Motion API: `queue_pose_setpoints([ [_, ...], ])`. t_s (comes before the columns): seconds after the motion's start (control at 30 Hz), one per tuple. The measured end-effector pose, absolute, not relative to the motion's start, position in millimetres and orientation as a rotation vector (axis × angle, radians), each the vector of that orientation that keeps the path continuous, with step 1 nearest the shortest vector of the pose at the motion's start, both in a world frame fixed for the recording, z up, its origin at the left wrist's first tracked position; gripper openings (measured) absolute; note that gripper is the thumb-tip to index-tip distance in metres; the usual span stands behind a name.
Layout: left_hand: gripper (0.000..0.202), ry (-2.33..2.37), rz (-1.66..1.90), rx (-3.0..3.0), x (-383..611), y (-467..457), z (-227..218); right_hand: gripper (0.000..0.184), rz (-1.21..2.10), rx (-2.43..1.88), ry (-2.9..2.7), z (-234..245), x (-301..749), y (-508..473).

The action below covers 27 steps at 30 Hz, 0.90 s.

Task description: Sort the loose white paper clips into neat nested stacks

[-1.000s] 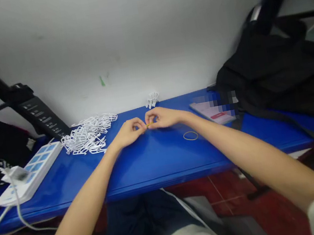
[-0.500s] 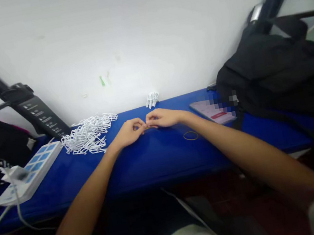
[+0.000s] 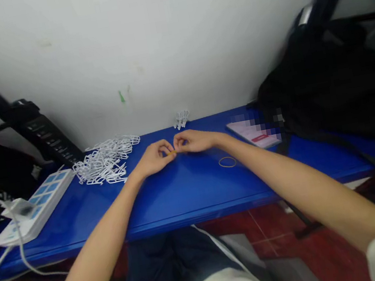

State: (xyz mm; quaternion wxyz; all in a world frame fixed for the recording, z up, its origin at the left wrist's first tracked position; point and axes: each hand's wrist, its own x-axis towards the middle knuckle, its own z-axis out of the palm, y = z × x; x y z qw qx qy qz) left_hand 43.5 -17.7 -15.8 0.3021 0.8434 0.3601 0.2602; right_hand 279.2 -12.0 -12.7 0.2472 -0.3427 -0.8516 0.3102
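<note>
Yellow bit (image 3: 172, 152) pinched between left hand (image 3: 152, 159) and right hand (image 3: 195, 140), lying hand to hand. Loose band (image 3: 227, 162) nearer the right

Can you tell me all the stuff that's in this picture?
table: one, blue, against the wall
wall: one, white, behind the table
clip pile: many loose clips, white, left on the table
clip bunch: one small cluster, white, by the wall
elastic ring: one, pale, on the table under the right forearm
power strip: one, white and light blue, far left on the table
plug: one, white, in the power strip
booklet: one, pale with a red mark, right of the hands
bag: one, black, at the right end of the table
yellow bit: one, tiny, pinched between both hands
left hand: one, bare, mid-table
right hand: one, bare, fingertips meeting the left's
</note>
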Motion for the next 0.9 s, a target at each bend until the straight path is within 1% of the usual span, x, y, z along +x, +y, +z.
queue_pose_setpoints([
  [0.13,0.026,0.954,0.670,2.256,44,-18,-15,0.017,0.920,-0.911,-2.321,-14,280,-12],
  [0.3,0.027,0.974,0.687,2.295,39,-16,-12,0.033,0.933,-0.833,-2.206,-10,281,-14],
  [0.37,0.025,1.010,0.717,2.365,34,-13,-12,0.037,0.900,-0.845,-2.120,-8,283,-14],
  [0.47,0.021,1.053,0.742,2.417,27,-10,-12,0.031,0.745,-0.942,-1.961,-7,287,-8],
  [0.6,0.025,1.017,0.751,2.410,26,-8,-13,0.022,0.457,-1.088,-1.812,-10,296,3],
  [0.77,0.026,0.888,0.806,2.575,35,-11,-13,0.022,0.083,-1.231,-1.847,-11,305,5],
  [0.83,0.025,0.846,0.814,2.625,37,-14,-13,0.023,0.000,-1.267,-1.883,-10,305,2],
  [0.9,0.024,0.851,0.790,2.632,39,-17,-12,0.022,-0.014,-1.291,-1.897,-9,304,0],
])
